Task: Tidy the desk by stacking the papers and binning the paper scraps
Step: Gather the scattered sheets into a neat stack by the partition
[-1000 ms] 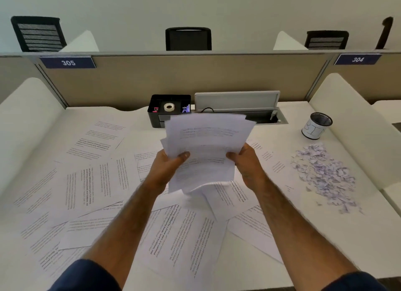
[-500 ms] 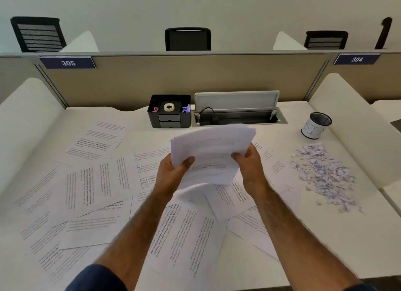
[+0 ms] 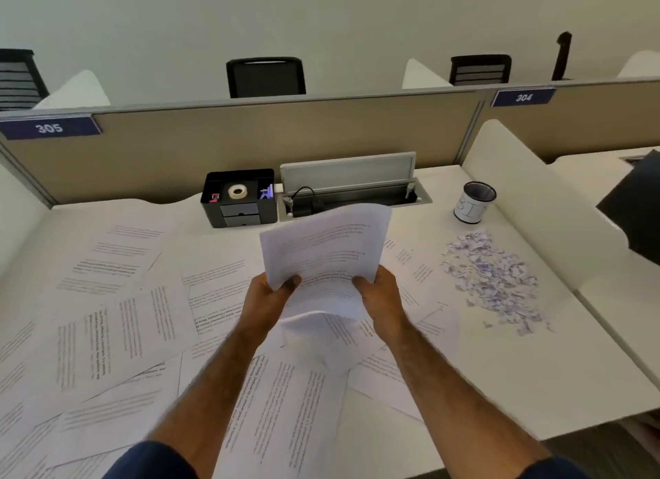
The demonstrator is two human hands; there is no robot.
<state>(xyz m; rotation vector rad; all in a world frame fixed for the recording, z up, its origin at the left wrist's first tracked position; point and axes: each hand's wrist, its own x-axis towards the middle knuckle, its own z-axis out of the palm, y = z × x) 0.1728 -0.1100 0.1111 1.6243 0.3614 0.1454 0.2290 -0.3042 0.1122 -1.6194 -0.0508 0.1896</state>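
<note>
White paper sheaf (image 3: pixel 323 253) — thin, curled, perhaps creased; left hand (image 3: pixel 266 300), right hand (image 3: pixel 380 296) pinching.

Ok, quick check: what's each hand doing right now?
Left hand: gripping the left edge of the bundle of papers, thumb on top.
Right hand: gripping the right edge of the same bundle, held above the desk.

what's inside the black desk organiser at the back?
The black organiser holds a white tape roll in the middle tray, a small red item left, purple items right. Its two front drawers are closed, contents hidden.
</note>
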